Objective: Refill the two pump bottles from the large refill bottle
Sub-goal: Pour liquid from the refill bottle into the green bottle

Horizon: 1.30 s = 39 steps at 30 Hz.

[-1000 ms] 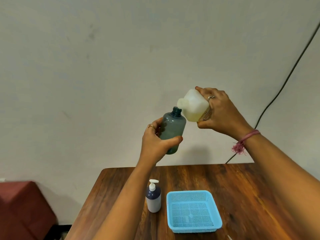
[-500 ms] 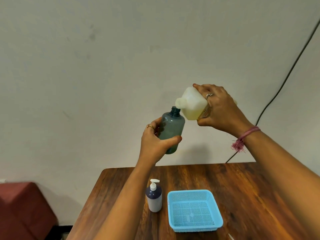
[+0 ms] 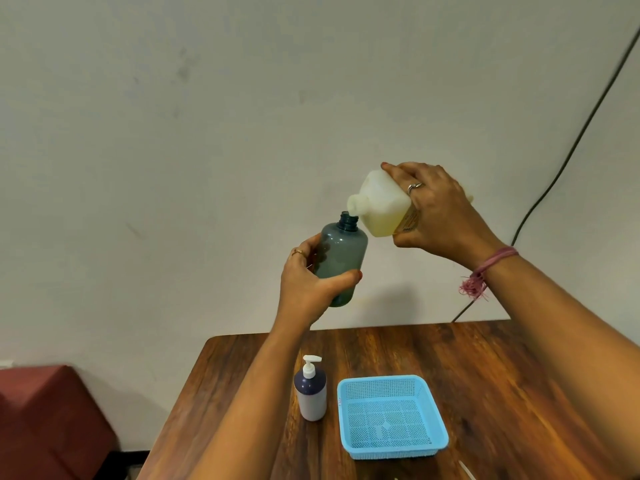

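Blue mesh basket (image 3: 428, 391) on wooden table (image 3: 502, 375) — black cable (image 3: 571, 147)

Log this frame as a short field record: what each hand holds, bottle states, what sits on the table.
left hand: grips the grey-blue bottle, upright, pump off, neck open
right hand: grips the refill bottle, tilted, its mouth at the grey-blue bottle's neck
refill contents: pale yellow liquid; no stream can be made out
pump bottle: stands on the table, white pump fitted, left of the basket
basket: light blue, on the table
where the pouring happens: in the air, above the table's far edge
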{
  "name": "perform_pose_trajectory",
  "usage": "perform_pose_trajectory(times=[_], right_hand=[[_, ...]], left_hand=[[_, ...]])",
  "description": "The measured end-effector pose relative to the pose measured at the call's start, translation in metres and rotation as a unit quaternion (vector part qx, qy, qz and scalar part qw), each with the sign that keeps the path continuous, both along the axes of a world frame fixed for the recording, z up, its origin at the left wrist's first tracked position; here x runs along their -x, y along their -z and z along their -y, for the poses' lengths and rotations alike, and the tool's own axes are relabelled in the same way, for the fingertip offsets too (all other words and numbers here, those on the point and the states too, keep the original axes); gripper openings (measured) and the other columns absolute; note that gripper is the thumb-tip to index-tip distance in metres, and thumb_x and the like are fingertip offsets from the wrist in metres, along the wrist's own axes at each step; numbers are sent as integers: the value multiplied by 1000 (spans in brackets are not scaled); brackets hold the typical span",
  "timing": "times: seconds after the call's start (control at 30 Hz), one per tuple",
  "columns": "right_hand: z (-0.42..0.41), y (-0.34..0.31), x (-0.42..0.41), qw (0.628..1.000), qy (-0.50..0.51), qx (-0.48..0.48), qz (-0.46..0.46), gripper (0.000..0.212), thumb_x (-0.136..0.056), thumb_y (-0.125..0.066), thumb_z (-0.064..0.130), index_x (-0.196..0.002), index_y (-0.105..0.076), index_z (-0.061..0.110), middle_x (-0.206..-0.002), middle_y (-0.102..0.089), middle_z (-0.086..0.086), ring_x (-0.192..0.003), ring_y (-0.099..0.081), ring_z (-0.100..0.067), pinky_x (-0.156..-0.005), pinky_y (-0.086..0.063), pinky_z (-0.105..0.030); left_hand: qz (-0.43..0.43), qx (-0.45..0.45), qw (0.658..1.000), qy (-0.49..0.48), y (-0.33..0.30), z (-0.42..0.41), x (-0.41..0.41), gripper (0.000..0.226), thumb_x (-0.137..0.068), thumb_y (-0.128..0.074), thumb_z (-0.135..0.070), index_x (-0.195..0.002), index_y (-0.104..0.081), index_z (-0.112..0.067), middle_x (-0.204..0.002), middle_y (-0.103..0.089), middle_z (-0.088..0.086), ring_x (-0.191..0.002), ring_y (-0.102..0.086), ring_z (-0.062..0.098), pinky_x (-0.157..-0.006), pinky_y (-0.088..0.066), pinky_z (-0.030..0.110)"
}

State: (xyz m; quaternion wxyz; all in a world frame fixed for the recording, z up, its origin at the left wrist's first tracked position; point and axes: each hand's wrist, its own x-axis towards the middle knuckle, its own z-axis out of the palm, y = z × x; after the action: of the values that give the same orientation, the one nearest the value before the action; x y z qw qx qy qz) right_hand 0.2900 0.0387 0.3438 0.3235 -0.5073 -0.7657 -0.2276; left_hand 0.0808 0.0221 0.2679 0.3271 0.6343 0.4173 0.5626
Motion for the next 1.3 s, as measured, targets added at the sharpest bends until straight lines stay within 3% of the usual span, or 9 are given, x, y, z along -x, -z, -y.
perform_pose_trajectory(times=[1.3], right_hand=[[-1, -1, 3, 1000, 7, 3, 11, 101, -58, -84, 23, -145, -34, 15, -134, -48, -13, -117, -45, -33, -99, -38, -49]], left_hand=[[3, 6, 1000, -5, 1, -1, 0, 80, -67, -84, -17, -134, -43, -23, -119, -50, -10, -99, -53, 4, -63, -48, 4]])
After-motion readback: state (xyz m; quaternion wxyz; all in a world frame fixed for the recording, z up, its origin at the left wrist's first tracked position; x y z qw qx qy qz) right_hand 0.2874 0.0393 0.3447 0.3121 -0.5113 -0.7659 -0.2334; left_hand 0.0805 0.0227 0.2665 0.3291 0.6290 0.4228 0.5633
